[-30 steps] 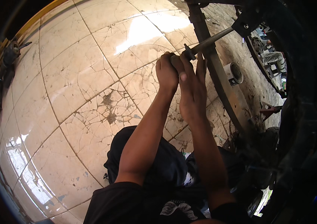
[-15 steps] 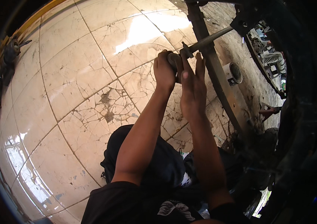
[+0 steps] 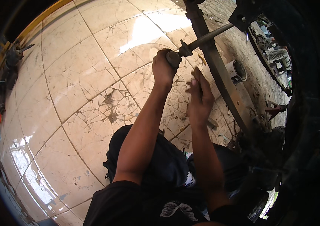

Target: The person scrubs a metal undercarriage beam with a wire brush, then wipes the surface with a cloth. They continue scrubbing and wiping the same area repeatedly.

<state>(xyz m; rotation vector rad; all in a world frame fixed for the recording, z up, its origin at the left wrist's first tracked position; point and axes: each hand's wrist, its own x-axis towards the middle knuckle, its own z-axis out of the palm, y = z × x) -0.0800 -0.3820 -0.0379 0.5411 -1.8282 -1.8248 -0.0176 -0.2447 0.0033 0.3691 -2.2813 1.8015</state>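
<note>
Observation, 2 bare hands over a cracked tiled floor. Left hand: grip closed around a rounded metal end piece, whose blunt face shows at the right of the knuckles; the thumb's exact position cannot be told. Beyond it sits a collar with a small upright projection, then the rod, slanting up and right across a long dark bar to a dark bracket. Holding at the tip, farthest from the bracket, probably gives the left hand the most leverage and steadies the free end. Right hand: grip loosely wide, fingers part-curled and slightly blurred, touching nothing visible; it hangs below the collar, between the left forearm and the bar, presumably near enough to share the hold. Left arm reaches out nearly straight, likely because the end piece lies well ahead of the knees. Right of the bar: 1 white bucket, apart from the rod.
</note>
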